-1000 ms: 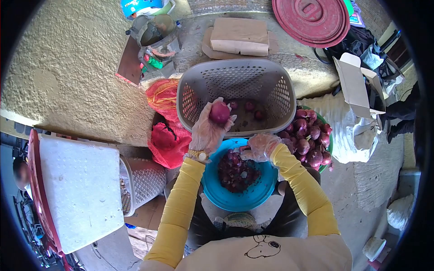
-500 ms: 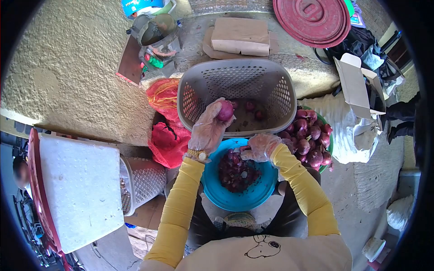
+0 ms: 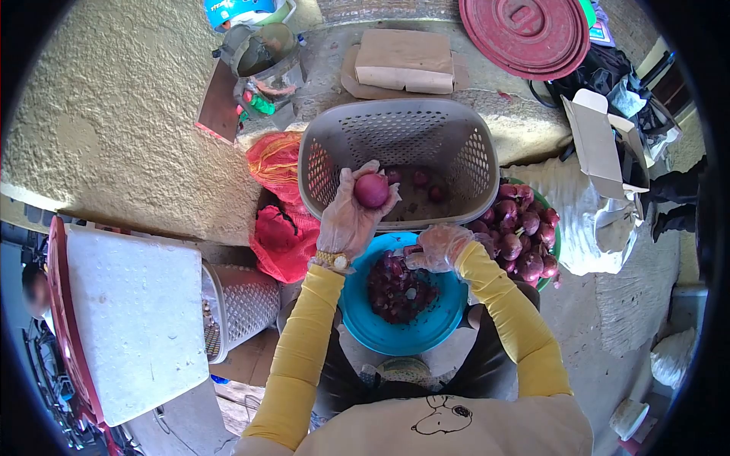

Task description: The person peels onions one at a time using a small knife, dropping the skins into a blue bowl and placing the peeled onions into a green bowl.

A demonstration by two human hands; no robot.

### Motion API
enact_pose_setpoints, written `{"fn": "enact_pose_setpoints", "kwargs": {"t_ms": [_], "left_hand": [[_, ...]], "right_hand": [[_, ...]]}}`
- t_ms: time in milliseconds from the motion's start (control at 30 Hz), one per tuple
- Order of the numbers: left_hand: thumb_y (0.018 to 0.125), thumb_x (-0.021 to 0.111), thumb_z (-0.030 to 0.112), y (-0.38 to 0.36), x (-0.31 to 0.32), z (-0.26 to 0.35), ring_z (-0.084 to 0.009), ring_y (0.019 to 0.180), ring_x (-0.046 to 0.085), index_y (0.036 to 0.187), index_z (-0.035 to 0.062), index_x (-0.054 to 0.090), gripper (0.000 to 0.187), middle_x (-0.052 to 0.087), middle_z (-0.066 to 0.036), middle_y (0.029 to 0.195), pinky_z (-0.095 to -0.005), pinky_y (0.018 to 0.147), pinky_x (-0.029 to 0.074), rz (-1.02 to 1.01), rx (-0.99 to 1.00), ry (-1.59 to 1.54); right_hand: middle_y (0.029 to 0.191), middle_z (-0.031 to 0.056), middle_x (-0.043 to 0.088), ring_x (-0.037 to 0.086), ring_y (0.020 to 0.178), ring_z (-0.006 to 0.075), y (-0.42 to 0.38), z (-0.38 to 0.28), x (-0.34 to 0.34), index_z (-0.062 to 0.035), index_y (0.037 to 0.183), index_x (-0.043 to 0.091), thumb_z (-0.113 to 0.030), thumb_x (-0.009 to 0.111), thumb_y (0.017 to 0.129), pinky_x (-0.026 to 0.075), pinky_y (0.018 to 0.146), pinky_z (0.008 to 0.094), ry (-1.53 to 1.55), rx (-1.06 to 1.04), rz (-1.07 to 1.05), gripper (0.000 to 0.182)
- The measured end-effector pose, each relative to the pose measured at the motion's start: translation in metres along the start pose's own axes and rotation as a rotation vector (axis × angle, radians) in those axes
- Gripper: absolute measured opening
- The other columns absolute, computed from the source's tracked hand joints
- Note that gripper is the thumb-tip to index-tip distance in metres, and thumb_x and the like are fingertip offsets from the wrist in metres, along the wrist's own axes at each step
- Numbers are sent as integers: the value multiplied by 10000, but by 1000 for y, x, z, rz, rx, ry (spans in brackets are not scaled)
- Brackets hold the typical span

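Note:
In my gloved left hand rests a peeled red onion, cupped in the palm with the fingers loosely around it, over the near side of the grey perforated basket. A few red onions lie on the basket floor. My right hand, also gloved, is closed above the blue basin; a small reddish piece shows at its fingertips, too hidden to name. Dark red onion skins fill the middle of the basin.
Right of the basket stands a green-rimmed container heaped with red onions. Red mesh sacks lie at left, near a white foam-like board and a tipped lattice basket. Cardboard and a red lid lie beyond.
My left hand has turned palm-up and its fingers have loosened, so the onion shows more fully and sits slightly further left. My right hand has stayed in place.

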State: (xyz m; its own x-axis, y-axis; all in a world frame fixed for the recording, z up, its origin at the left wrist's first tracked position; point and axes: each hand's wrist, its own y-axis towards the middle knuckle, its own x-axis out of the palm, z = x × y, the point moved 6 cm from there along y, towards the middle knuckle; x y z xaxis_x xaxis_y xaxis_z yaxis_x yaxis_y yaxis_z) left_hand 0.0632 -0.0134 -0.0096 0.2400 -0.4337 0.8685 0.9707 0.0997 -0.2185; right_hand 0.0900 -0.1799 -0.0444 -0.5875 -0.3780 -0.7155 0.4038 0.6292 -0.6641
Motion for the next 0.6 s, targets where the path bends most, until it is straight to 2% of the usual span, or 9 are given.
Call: {"fn": "enact_pose_setpoints", "kwargs": {"t_ms": [67,100,167,400,467,600], "left_hand": [[1081,508,381,0,6,1,-325,1169,588,1324,20,561,438,555,-136,1298,-469,997,545,-99,14,-3],[1081,508,381,0,7,2,-325,1169,588,1324,20,561,438,555,-136,1298,-469,997,545,-99,13,-2],[1092,485,334,0,8,2,-382,1194,586,1325,-20,540,427,562,-170,1287,-487,1030,543,-106,23,2],[1075,537,269,0,3,0,-363,1221,568,1342,-16,505,392,543,-155,1310,-508,1055,526,-55,-29,-26],[1067,553,240,-1,-1,-3,-354,1233,531,1334,-9,464,375,514,-168,1304,-538,1067,512,76,-24,-162],[1069,545,217,0,-23,-10,-336,1225,508,1312,-3,442,344,499,-177,1288,-562,1072,502,164,-5,-182]], "right_hand": [[1091,188,741,700,1061,378,1,1,2,-55,1134,742,-661,596,918,545,934,494,-12,-9,-5,659],[1091,188,741,700,1061,378,0,1,1,-55,1134,742,-661,596,918,545,934,494,-11,-9,-5,659],[1038,222,737,702,1030,395,-4,-2,-3,-13,1071,741,-653,545,952,538,929,492,-2,-38,17,679],[1037,226,737,704,1026,397,-4,-3,-2,-9,1070,741,-643,544,956,541,928,498,-5,-36,15,674],[1060,195,744,709,1029,380,-2,-4,-1,-39,1084,756,-663,589,924,555,913,487,-33,-28,9,665],[1055,198,744,710,1029,379,0,-3,4,-36,1072,760,-665,591,922,556,911,489,-26,-13,3,669]]}}
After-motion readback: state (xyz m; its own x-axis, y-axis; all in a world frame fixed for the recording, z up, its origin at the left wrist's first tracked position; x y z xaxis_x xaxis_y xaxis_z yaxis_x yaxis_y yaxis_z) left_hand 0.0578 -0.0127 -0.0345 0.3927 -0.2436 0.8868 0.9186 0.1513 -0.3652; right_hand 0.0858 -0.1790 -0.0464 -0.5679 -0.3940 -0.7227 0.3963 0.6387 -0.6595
